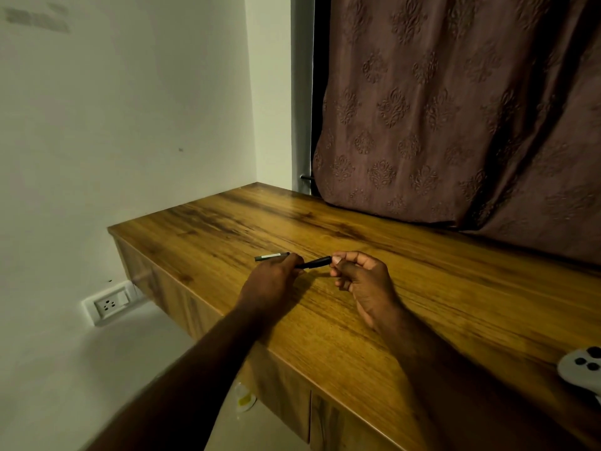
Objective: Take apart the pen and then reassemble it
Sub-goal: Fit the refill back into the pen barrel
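A dark pen (313, 263) is held between both hands just above the wooden desk (325, 320). My left hand (271, 281) grips the pen's left part, and a grey end with a pale label (272, 256) sticks out to the left beyond its fingers. My right hand (361, 275) pinches the pen's right end with thumb and fingertips. The middle of the pen shows as a black stretch between the hands. Whether the pen is in one piece or two I cannot tell, as the fingers hide the joints.
A brown patterned curtain (455, 109) hangs onto the desk's back edge. A white device with dark buttons (582, 366) lies at the desk's right edge. A wall socket (109, 304) sits low on the left wall. A small pale object (244, 398) lies on the floor below.
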The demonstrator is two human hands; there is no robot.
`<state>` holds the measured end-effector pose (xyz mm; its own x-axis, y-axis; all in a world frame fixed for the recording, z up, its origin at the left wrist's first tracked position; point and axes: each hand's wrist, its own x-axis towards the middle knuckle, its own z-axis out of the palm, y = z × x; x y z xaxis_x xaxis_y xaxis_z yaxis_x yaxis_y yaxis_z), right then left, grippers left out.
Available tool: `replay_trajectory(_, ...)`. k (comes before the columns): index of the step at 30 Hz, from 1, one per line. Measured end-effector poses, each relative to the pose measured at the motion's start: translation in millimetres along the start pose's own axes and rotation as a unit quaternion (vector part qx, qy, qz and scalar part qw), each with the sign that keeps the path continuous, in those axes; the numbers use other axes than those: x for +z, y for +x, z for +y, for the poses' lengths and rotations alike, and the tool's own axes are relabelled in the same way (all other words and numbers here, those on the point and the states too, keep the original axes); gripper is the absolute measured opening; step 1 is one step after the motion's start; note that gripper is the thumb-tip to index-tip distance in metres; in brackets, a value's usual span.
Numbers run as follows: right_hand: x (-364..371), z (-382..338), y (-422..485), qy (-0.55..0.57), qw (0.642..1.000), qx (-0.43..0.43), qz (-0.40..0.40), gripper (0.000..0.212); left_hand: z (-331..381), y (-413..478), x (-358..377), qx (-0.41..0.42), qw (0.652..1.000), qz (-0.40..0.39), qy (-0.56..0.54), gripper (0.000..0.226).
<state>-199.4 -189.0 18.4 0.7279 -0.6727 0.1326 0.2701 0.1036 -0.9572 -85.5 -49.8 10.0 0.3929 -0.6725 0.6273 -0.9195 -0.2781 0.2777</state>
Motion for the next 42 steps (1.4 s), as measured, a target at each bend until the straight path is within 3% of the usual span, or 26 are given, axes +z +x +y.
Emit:
replay_trajectory(16, 3, -1, -2, -0.004, 1.000, -0.008, -0.006, 0.012, -1, -1, -2, 0.008, 1.000, -0.006, -0.002, 0.015)
replay_trajectory(24, 5, 3, 0, -0.093, 0.995, -0.038, 0.012, 0.017, 2, -2, -2, 0.016, 1.000, 0.003, -0.017, 0.053)
replay_trajectory(30, 6, 8, 3, -0.155, 0.987, -0.049, 0.011, 0.022, 1, -1, -1, 0.018, 1.000, 0.002, 0.008, 0.014)
replay_trajectory(42, 9, 10, 0, -0.268, 0.961, -0.065, 0.026, 0.029, 0, -1, -1, 0.015, 1.000, 0.005, 0.007, 0.016)
